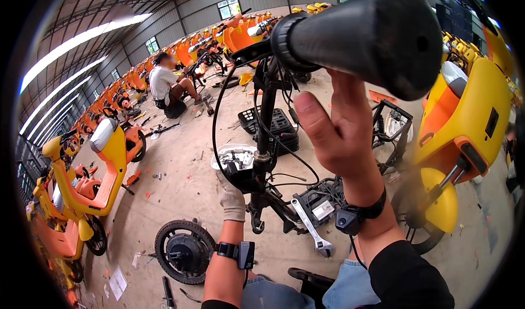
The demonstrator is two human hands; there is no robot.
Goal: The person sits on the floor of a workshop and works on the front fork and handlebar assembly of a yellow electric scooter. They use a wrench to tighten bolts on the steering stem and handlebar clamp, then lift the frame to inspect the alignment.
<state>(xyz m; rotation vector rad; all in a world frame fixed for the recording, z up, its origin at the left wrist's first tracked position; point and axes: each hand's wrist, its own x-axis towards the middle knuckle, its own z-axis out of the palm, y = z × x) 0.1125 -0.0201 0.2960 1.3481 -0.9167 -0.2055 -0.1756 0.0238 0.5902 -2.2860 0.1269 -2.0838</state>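
Note:
A stripped scooter front end stands before me, its black steering column (266,112) upright with loose cables around it. My right hand (342,128), bare, is raised under the black handlebar grip (361,38); the thumb sticks out and the fingers stretch up, their tips hidden behind the grip. Lower down, my left hand (232,201) wears a pale glove. It is closed against a rounded black part (247,180) on the column, its fingertips mostly hidden. An adjustable wrench (313,228) lies across the dark frame parts just right of the column.
A motor wheel (185,251) lies on the floor at the lower left. Beyond the column are a white tub (232,157) of small parts and black baskets (276,128). Yellow-orange scooters (90,172) line both sides. A person (169,85) sits low farther back.

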